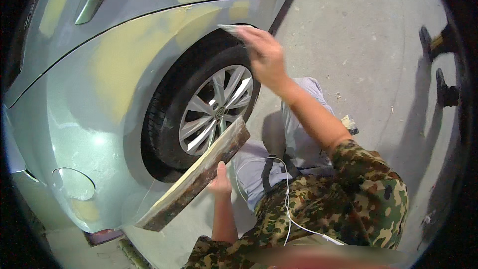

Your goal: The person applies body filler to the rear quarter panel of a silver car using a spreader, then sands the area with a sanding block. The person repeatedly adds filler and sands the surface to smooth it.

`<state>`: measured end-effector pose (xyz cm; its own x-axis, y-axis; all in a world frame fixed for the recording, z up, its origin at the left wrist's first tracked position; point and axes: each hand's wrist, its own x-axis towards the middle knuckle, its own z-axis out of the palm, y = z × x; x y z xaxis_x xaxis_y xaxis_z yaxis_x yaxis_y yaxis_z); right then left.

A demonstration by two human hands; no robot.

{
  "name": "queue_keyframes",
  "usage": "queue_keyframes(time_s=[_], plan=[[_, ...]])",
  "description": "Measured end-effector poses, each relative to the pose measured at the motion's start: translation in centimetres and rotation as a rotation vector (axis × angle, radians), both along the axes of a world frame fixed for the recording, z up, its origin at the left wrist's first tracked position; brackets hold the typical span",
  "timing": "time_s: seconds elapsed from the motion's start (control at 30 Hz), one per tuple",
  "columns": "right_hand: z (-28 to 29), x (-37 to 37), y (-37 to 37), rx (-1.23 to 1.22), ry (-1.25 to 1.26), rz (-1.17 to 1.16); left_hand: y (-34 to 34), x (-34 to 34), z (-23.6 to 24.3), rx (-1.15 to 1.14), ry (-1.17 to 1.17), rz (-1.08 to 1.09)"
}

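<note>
My left hand (220, 183) is closed on the lower edge of a long, stained board (196, 175), which is tilted in front of the wheel. Pale yellow filler lies along the board's upper side. A thin, pale putty spreader (228, 28) is pinched in my right hand (266, 57), which is slightly smeared by motion. The spreader is at the top of the wheel arch, near the car's fender (172, 37); whether it touches the panel I cannot tell. Yellow filler patches (122, 69) cover parts of the silver-green body.
Below the arch stands the tyre (167, 94) with its silver spoked wheel (216, 109). A door handle (94, 0) juts out at the upper left. White cable (287, 199) hangs across my lap. Another person's feet (440, 84) are at the far right on the grey floor (358, 45).
</note>
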<state>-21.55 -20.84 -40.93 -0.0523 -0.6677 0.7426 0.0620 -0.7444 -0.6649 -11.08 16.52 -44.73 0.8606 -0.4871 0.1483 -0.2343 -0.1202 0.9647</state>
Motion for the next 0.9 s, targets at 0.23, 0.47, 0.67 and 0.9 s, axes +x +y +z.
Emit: queue_keyframes(time_s=[0.23, 0.47, 0.67, 0.9], plan=[[5.3, 6.5, -1.9, -0.137, -0.152, -0.198, 3.5, 0.5, 1.4, 0.478, 0.013, 0.187], [4.9, 8.8, -3.1, -0.188, -0.179, -0.253, 2.5, -0.5, 1.2, 0.252, -0.003, 0.082], [5.9, 9.3, -2.7, -0.205, -0.186, -0.247, 1.5, -1.3, 1.2, 0.010, -0.166, -0.018], [6.5, 8.5, 0.7, -0.224, -0.080, -0.164, 2.1, -1.0, 1.7, 0.115, -0.045, -0.046]])
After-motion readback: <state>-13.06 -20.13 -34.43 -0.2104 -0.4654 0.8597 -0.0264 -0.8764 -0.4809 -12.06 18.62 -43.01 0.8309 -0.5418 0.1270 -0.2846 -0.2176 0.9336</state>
